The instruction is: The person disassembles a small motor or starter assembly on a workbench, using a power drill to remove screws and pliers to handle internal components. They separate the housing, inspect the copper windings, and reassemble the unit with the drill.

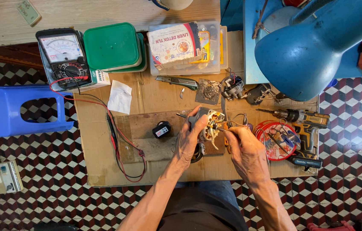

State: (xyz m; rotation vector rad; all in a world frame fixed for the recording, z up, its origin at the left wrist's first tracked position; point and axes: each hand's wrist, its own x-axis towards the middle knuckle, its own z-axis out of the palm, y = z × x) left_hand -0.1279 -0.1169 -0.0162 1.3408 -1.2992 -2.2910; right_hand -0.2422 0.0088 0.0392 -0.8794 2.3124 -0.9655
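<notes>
Both forearms enter from the bottom edge. Left hand (188, 139) closed around small motor assembly (208, 123), centre frame, over cardboard sheet (155, 171). Right hand (245, 147) pinches thin tool (220, 127) against it. Cordless drill (303, 122) right; analogue multimeter (63, 55) upper left.

Both forearms were bare to beyond the elbows, lean and sinewy with no sleeves, watch, rings or gloves, the left hand (188, 143) and right hand (246, 150) showing veined backs and knobbly knuckles, while dark brownish trousers covered the lap below them.
</notes>
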